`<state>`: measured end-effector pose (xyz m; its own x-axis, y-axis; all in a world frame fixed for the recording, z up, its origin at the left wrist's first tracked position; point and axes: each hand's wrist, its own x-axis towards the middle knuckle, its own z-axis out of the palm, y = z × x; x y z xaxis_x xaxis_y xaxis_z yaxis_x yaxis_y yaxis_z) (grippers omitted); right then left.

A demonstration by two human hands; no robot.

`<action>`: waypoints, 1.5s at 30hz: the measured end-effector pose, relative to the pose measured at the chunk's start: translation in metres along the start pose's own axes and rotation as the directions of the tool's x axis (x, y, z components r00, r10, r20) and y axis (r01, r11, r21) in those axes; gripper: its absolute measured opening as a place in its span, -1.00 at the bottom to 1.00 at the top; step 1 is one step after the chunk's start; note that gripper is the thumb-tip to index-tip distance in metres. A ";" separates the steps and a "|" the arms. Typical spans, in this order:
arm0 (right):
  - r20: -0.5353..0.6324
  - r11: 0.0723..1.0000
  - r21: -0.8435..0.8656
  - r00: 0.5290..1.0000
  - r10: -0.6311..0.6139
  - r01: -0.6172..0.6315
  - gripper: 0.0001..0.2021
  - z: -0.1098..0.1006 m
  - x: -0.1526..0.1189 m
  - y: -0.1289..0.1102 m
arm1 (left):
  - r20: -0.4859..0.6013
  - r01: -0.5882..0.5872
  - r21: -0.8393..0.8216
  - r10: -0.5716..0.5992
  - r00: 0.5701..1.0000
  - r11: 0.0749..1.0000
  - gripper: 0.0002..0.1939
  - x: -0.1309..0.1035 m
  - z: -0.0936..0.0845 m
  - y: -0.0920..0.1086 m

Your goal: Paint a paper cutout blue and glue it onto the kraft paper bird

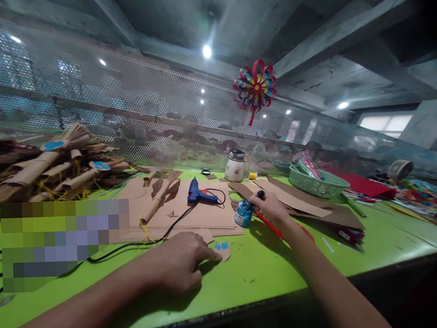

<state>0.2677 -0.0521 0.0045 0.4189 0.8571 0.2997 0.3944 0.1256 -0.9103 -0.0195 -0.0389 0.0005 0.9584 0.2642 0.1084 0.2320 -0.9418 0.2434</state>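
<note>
The smooth green counter (265, 272) stretches under my arms, with flat brown cardboard sheets (206, 210) spread across it. A blue glue gun (200, 193) lies on the cardboard, its black cord trailing off. My right hand (272, 207) has its grip closed around a small round blue jar (243, 214), tipped sideways just above the counter. My left hand (179, 266) lies loosely curled, its forefinger pressing a little rounded cardboard cutout (222, 250) with blue marks.
</note>
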 end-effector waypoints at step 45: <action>0.428 0.980 0.137 0.884 -0.187 0.141 -0.88 0.016 -0.066 0.001 | 0.049 -0.036 0.061 0.033 0.998 0.998 -0.26 0.005 0.003 -0.007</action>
<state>0.2276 -0.1002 -0.0205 -0.0532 0.9482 0.3131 0.3336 0.3124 -0.8894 -0.0160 -0.0314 -0.0041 0.9725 0.2227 0.0686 0.2075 -0.9614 0.1805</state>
